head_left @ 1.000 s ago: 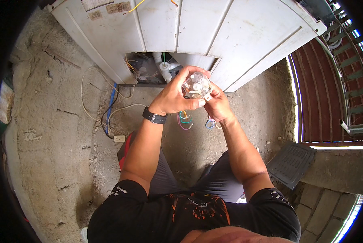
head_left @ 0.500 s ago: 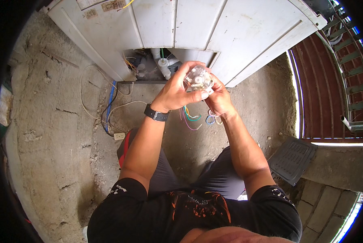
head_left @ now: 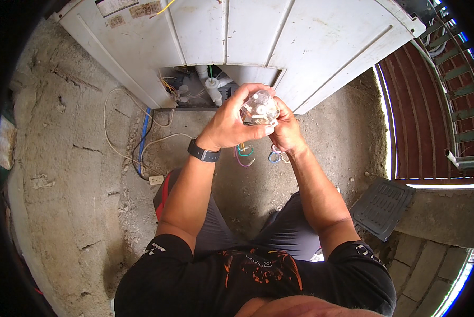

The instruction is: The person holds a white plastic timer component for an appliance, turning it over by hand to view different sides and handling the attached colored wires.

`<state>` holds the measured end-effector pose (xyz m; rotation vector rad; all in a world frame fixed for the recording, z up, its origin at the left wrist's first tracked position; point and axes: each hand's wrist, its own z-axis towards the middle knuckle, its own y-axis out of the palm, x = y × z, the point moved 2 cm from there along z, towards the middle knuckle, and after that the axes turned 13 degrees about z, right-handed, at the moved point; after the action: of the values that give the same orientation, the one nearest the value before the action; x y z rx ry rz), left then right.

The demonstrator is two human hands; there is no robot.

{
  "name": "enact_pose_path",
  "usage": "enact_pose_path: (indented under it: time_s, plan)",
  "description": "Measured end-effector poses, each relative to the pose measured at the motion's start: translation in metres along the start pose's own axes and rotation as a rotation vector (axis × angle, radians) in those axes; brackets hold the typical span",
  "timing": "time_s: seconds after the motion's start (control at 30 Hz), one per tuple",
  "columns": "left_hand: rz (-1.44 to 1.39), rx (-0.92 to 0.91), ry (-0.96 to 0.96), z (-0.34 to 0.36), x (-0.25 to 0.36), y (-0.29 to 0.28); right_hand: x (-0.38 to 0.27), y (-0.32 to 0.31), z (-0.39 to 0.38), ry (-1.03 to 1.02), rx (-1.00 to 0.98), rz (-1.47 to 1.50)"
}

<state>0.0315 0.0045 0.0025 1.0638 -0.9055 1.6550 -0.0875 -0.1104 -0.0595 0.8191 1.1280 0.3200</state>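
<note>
Between my two hands is a washing machine timer [head_left: 260, 107] in a round, see-through case, with small gears and metal parts visible inside. My left hand [head_left: 225, 124] curls round its left side, the fingers over the far edge and the thumb along the near edge. From the right, my right hand [head_left: 288, 132] grips the timer, its fingers partly hidden behind the case. Purple, green and yellow wires [head_left: 244, 151] hang below my left hand. Under my right hand dangle looped blue and pinkish wires [head_left: 275, 154].
Ahead stands a white washing machine panel [head_left: 247, 37]; its low opening shows a white drain pipe [head_left: 210, 87] and loose wires. A pale cord [head_left: 107, 119] and an outlet block [head_left: 156, 180] lie on the left floor. A dark slotted cover [head_left: 382, 208] rests at right.
The timer has tilted slightly in my hands and sits a touch lower. The purple and green wires below have swung and curled. Both hands keep their hold.
</note>
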Motion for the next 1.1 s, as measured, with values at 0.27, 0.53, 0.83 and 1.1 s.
enact_pose_path:
  time_s: [0.27,0.53,0.83,1.1]
  plan:
    - [0.047,0.001,0.023,0.0,-0.008,-0.004,0.006,0.001,0.001,-0.048,0.052,-0.038]
    - [0.015,-0.003,0.011,0.0,-0.005,-0.004,0.009,0.001,0.001,-0.095,0.055,-0.093]
    - [0.342,0.044,0.013,-0.002,-0.003,-0.006,-0.028,0.007,0.002,0.145,0.014,0.068]
    - [0.34,0.051,0.045,-0.001,0.005,-0.005,-0.03,-0.011,0.0,0.157,-0.041,0.084]
